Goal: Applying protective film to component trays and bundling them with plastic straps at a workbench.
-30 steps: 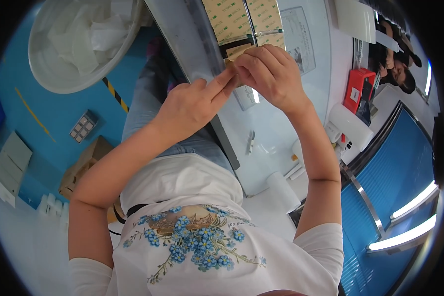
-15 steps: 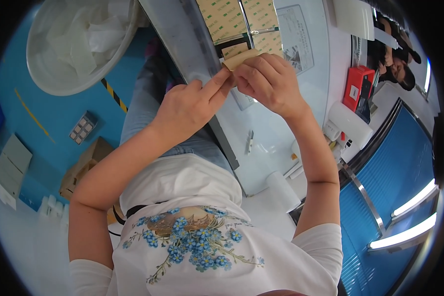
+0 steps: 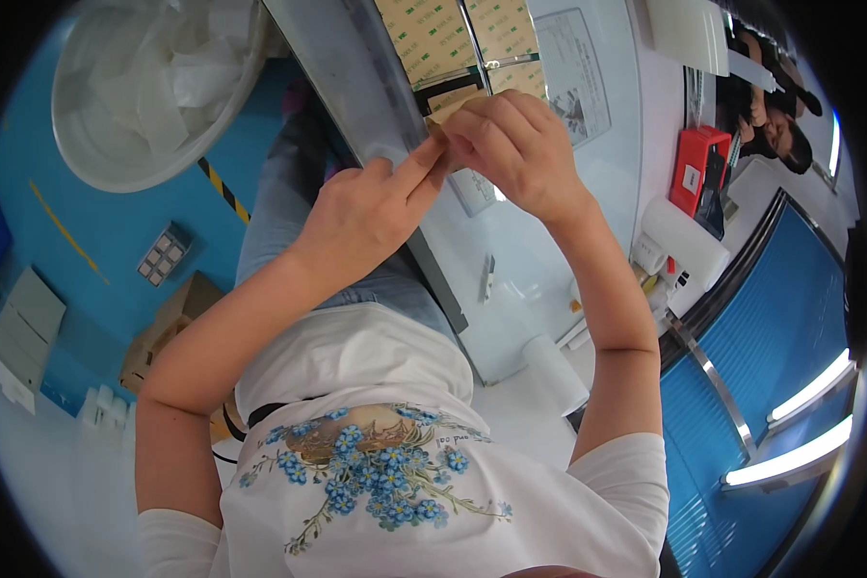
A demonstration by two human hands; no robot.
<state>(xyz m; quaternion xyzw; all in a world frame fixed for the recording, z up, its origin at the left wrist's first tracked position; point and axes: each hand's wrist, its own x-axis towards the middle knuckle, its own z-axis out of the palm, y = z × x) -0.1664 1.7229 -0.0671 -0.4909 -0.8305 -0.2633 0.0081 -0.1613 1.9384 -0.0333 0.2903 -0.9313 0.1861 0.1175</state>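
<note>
At upper center, the right hand (image 3: 515, 152) pinches a tan strip (image 3: 442, 115) in its grip. The left hand (image 3: 371, 207), grip unclear, meets the right.

A partly hidden tan strip (image 3: 440, 118) is held at the fingertips (image 3: 436, 144).

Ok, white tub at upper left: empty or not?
Not empty: crumpled whitish sheets lie inside the white tub, visible through its open top. How deep, cannot tell.
</note>
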